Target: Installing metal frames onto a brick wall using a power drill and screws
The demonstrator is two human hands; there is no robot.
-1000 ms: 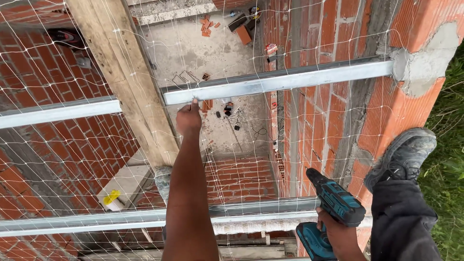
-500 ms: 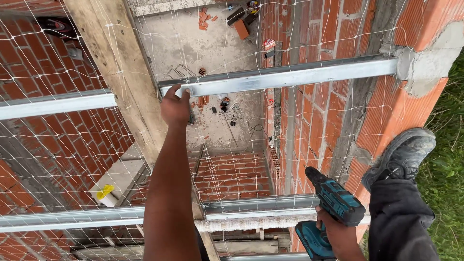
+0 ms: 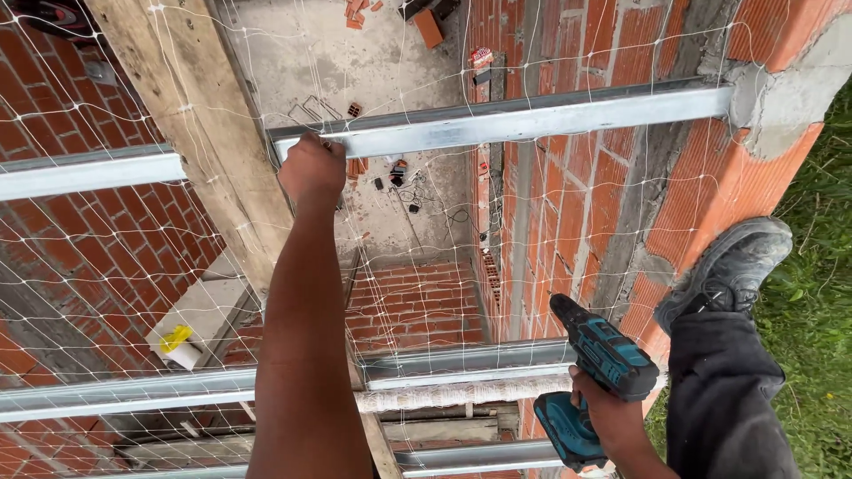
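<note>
My left hand (image 3: 312, 168) reaches far out and closes on the end of a galvanised metal channel (image 3: 532, 115), right beside a slanting wooden beam (image 3: 191, 115). The channel runs right to a mortared brick wall top. My right hand (image 3: 603, 417) grips the handle of a teal cordless drill (image 3: 599, 364) low at the right, its nose pointing up and left. A white safety net (image 3: 106, 257) is stretched across the opening under both hands.
A nearer metal channel (image 3: 461, 359) crosses below my arms, with another channel (image 3: 84, 170) at the left. My grey shoe (image 3: 728, 266) rests on the brick wall top (image 3: 754, 168); grass lies to the right. Far below are a concrete floor, brick rubble and cables.
My left hand has reached further along and closed on the end of the far channel. The view has shifted slightly; the drill hand has stayed low at the right.
</note>
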